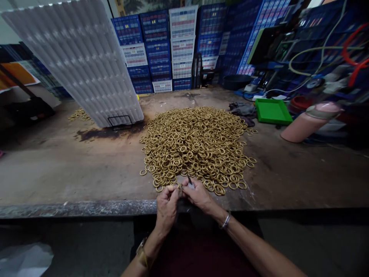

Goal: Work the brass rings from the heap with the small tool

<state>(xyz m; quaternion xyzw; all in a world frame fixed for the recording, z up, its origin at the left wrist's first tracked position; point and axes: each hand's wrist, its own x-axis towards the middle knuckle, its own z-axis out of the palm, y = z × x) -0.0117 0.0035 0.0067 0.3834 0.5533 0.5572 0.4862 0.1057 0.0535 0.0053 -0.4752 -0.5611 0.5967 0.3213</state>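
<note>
Your left hand pinches a gold-coloured, metal-looking round ring; your right hand holds a slim dark-tipped tool. The ring seems light, stiff: grip its rim.

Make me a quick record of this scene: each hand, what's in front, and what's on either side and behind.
Left hand: pinching what looks like a ring
Right hand: close beside it, holding a dark-tipped tool
Front: heap of gold-coloured rings on a table
Left side: white ridged stack
Right side: green tray, pink bottle
Behind: blue and white crates
</note>
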